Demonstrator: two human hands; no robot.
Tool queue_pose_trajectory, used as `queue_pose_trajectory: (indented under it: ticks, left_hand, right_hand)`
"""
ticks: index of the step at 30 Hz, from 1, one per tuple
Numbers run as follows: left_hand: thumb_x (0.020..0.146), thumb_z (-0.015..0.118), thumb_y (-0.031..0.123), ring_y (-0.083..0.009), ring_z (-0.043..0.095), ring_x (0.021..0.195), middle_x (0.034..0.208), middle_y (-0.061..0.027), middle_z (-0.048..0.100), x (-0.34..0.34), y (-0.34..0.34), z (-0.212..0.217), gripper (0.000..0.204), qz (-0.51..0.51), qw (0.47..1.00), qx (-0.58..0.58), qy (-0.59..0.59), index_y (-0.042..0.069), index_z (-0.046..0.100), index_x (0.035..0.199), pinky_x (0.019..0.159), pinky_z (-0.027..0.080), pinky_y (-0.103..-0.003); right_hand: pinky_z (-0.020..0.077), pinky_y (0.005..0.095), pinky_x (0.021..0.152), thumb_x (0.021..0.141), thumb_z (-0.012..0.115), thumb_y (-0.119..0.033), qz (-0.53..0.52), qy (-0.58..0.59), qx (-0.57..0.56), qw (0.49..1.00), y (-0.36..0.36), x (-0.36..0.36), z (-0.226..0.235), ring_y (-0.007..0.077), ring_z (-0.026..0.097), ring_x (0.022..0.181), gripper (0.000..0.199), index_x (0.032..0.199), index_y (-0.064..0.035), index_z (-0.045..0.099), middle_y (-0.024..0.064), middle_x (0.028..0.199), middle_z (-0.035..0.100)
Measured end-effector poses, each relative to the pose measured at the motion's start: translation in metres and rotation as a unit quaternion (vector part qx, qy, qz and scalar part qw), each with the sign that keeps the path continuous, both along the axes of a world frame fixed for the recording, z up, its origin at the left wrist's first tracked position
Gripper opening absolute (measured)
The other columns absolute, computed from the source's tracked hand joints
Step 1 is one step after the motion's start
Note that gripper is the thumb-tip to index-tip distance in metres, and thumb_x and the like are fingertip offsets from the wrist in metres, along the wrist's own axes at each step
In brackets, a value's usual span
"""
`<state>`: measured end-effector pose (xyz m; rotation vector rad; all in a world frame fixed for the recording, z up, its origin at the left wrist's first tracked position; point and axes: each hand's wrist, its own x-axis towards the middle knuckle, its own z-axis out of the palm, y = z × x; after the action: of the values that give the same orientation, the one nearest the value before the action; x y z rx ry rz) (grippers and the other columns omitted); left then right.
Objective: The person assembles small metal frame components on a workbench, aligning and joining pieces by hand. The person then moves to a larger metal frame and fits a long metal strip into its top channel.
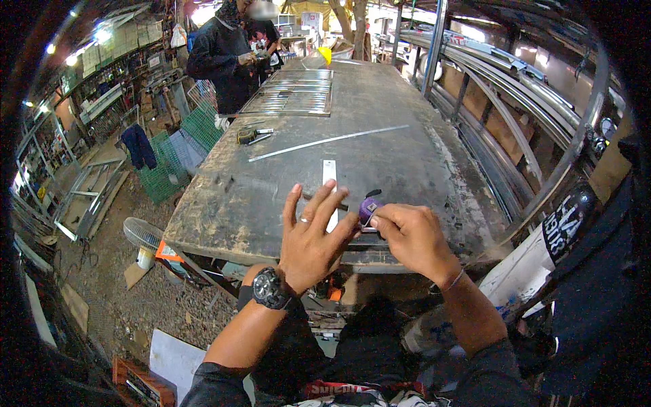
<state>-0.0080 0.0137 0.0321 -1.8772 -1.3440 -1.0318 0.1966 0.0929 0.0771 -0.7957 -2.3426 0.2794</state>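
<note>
a small purple object (368, 207) is pinched by the right hand (411, 234) at the bench's (407, 163) near edge; the left hand (313, 234) is spread over a flat metal strip (330, 178). a long rod (329, 142), a tape measure (247, 136) and a grille (291, 95) are seen farther back.

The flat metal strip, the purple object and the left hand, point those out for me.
flat metal strip (329, 173): head view, on its bare upper end beyond the fingers.
purple object (368, 206): head view, on its rounded top, pinched by the right hand's fingertips.
left hand (312, 239): head view, on the back of the hand.
</note>
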Motion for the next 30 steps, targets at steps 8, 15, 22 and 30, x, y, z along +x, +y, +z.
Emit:
queue_pose_trajectory:
  ticks: [8, 15, 22, 30]
  left_hand:
    - [0.090, 0.075, 0.012, -0.0270, 0.071, 0.102, 0.111, -0.0116, 0.073, -0.010, 0.007, 0.006, 0.028, -0.083, 0.986, -0.084, -0.114, 0.007, 0.066, 0.116, 0.102, 0.050, -0.048]
    - [0.111, 0.056, 0.023, -0.0318, 0.069, 0.078, 0.089, -0.0195, 0.070, -0.005, 0.015, 0.036, 0.026, -0.164, 0.900, -0.092, -0.393, -0.001, 0.061, 0.120, 0.071, 0.053, -0.040]
    - [0.114, 0.048, 0.029, -0.0132, 0.061, 0.076, 0.090, -0.0071, 0.071, -0.010, 0.028, 0.061, 0.031, -0.313, 0.789, -0.158, -0.505, 0.001, 0.061, 0.119, 0.069, 0.048, -0.030]
    - [0.112, 0.052, 0.032, -0.0071, 0.051, 0.066, 0.080, 0.0015, 0.059, -0.004, 0.052, 0.082, 0.026, -0.357, 0.714, -0.147, -0.584, 0.008, 0.063, 0.108, 0.058, 0.037, -0.025]
  right_hand:
    - [0.0444, 0.0529, 0.109, 0.093, 0.069, -0.023, 0.048, -0.209, 0.280, 0.936, -0.016, -0.009, 0.049, 0.0301, 0.067, 0.117, 0.016, 0.099, -0.0088, 0.074, 0.0119, 0.115, 0.074]
    - [0.0320, 0.0597, 0.122, 0.086, 0.077, -0.020, 0.011, -0.006, 0.415, 0.910, -0.009, -0.033, 0.044, 0.0288, 0.063, 0.122, 0.026, 0.107, -0.0059, 0.075, 0.0091, 0.114, 0.071]
    - [0.0359, 0.0564, 0.120, 0.084, 0.078, -0.023, 0.031, 0.031, 0.487, 0.872, 0.031, -0.045, 0.070, 0.0248, 0.065, 0.108, 0.019, 0.097, -0.0084, 0.075, 0.0049, 0.100, 0.069]
    - [0.0404, 0.0531, 0.115, 0.085, 0.079, -0.023, 0.030, 0.041, 0.516, 0.855, 0.040, -0.054, 0.089, 0.0266, 0.066, 0.106, 0.020, 0.097, -0.0082, 0.074, 0.0070, 0.097, 0.069]
